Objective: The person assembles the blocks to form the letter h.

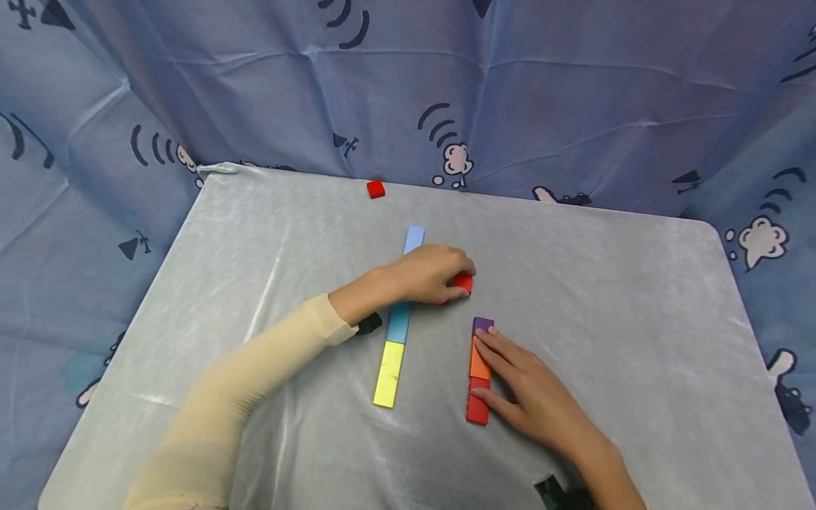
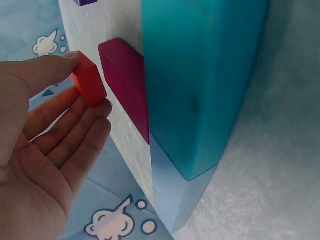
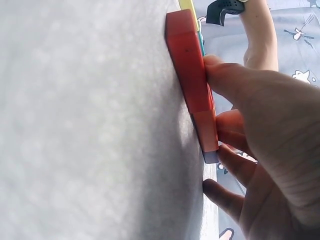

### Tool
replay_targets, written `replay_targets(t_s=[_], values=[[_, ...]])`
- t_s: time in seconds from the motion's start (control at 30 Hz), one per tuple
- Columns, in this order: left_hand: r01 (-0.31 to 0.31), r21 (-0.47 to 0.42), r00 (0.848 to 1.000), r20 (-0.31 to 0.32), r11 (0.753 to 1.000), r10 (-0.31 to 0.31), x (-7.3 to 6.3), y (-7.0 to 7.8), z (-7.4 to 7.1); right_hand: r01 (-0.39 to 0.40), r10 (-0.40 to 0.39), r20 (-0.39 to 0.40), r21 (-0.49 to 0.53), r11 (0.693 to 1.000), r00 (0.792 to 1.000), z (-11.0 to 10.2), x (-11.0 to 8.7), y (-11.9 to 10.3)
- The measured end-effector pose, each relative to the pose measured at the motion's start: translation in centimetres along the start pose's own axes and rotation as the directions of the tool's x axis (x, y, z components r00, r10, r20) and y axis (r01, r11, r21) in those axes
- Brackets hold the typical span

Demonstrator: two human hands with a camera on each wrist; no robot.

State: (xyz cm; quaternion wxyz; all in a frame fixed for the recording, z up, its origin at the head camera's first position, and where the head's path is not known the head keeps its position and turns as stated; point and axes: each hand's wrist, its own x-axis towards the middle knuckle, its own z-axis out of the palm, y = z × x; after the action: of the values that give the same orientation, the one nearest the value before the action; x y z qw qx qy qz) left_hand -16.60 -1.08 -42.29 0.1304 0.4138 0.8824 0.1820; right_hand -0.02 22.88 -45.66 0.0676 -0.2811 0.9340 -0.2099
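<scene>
My left hand (image 1: 433, 275) reaches across a long row of blocks and pinches a small red block (image 1: 463, 283) between thumb and fingers. In the left wrist view that block is held off the table, beside a magenta block (image 2: 122, 82) that touches the row. The row has a light blue block (image 1: 414, 237) at its far end, then a teal part (image 1: 399, 322) and a yellow part (image 1: 389, 375). My right hand (image 1: 538, 397) rests extended fingers and thumb on a shorter row: purple block (image 1: 482, 324), orange block (image 1: 480, 360) and red block (image 1: 477, 404).
Another red cube (image 1: 376, 189) sits at the back edge of the grey cloth-covered table (image 1: 612, 283). A blue patterned curtain (image 1: 268, 92) hangs behind the table and at both sides. Dark wrist gear (image 1: 564, 492) shows near my right wrist.
</scene>
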Motion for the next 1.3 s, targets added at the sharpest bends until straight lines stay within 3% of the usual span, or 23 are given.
replay_targets(t_s=[0.6,1.3], values=[[-0.015,0.003,1.000,0.017,1.000,0.015,-0.6,0.4,1.5,0.013,-0.013,-0.024,-0.005,1.000,1.000,0.0,-0.1,0.2],[-0.020,0.015,1.000,0.024,1.000,0.019,-0.8,0.2,1.9,-0.018,0.018,0.010,0.006,1.000,1.000,-0.1,-0.1,0.1]])
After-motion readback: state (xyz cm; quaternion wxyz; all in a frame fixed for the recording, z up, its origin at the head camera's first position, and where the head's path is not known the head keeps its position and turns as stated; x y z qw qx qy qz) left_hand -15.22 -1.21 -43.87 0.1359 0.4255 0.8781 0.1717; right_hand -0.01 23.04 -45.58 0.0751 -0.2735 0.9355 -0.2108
